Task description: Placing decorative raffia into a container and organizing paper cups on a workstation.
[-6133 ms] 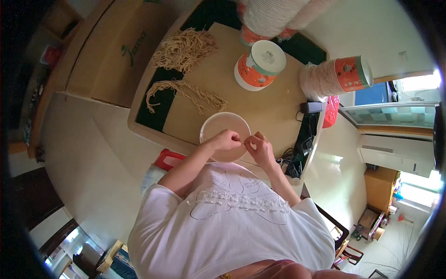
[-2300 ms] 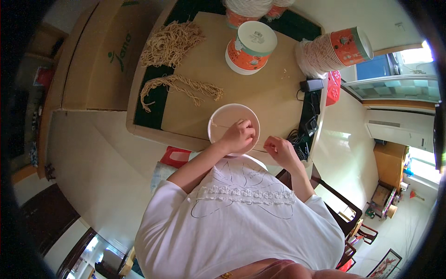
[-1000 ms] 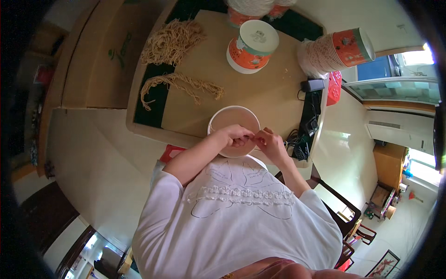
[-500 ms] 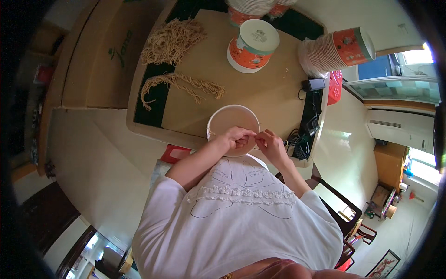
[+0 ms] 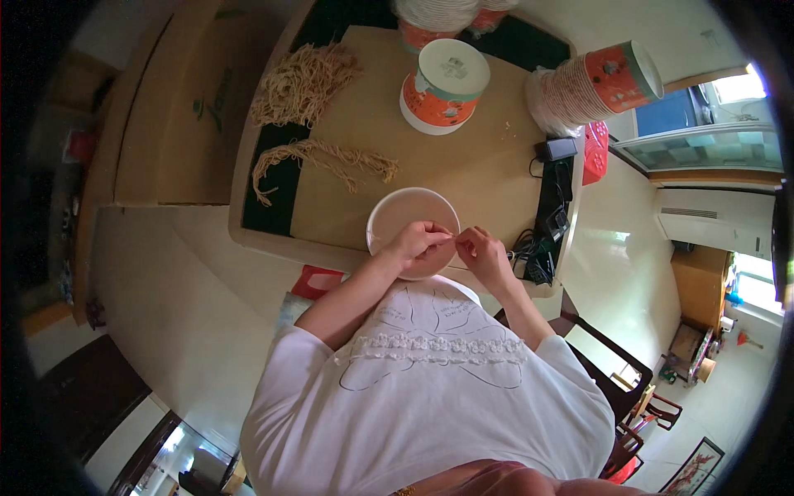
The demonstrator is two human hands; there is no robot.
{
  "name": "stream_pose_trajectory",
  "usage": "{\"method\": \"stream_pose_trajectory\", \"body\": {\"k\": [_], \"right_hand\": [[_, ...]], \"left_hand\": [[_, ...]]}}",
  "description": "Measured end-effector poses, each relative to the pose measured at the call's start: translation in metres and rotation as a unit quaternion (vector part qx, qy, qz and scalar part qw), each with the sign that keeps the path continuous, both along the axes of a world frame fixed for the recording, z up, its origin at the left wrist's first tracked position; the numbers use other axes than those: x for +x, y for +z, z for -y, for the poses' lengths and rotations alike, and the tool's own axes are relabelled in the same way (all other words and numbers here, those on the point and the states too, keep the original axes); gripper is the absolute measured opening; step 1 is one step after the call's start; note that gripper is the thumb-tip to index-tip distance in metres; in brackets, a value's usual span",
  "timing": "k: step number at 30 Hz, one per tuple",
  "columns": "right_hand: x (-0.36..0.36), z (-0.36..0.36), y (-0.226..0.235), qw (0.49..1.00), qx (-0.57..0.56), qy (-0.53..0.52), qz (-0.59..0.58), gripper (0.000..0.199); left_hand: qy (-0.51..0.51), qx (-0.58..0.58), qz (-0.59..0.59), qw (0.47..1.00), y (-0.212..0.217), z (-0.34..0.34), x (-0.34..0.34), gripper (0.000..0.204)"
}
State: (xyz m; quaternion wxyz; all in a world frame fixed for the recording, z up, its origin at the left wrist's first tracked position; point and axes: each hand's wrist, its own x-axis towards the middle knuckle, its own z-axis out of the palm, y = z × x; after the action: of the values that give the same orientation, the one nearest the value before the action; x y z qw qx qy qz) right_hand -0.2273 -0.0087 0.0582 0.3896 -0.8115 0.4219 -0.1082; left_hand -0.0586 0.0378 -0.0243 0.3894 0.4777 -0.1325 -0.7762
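Note:
An open white paper bucket [image 5: 411, 195] stands upright at the near edge of the table, close against my white shirt. My left hand [image 5: 420, 245] reaches over its mouth, with thumb and fingers pinched together near the right rim. Just outside that rim, my right hand [image 5: 484, 255] is also closed in a pinch, its fingertips almost meeting the left ones. Whatever lies between the fingertips is too small to make out. Beyond the bucket lies a twisted bundle of beige cords [image 5: 331, 157], with a larger tangled heap of cords [image 5: 304, 83] farther back.
Upside-down orange and white paper buckets [image 5: 445, 87] are stacked mid-table. A long nested stack of buckets [image 5: 608, 83] lies at the right, partly in plastic. A black power adapter [image 5: 556, 149] and cables [image 5: 533, 256] line the right edge. A big cardboard box [image 5: 178, 124] stands left.
Both hands stay pinched at the bucket's right rim; the left fingers have shifted slightly. The whole view has tilted a little. The bucket and cords keep their places.

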Motion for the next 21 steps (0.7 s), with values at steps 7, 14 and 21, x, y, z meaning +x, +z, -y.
{"method": "stream_pose_trajectory", "body": {"k": [7,14,21], "right_hand": [[-0.003,0.014,0.002,1.000,0.003,0.019,-0.015,0.008],[0.002,0.020,0.006,0.999,0.010,0.052,0.001,0.005],[0.003,0.019,0.011,0.996,0.051,0.061,-0.028,0.005]], "left_hand": [[0.009,-0.221,0.282,0.934,0.013,-0.004,-0.008,0.010],[0.037,-0.217,0.189,0.957,0.007,-0.004,-0.010,0.012],[0.031,-0.135,0.075,0.987,0.008,-0.008,-0.005,0.013]]}}
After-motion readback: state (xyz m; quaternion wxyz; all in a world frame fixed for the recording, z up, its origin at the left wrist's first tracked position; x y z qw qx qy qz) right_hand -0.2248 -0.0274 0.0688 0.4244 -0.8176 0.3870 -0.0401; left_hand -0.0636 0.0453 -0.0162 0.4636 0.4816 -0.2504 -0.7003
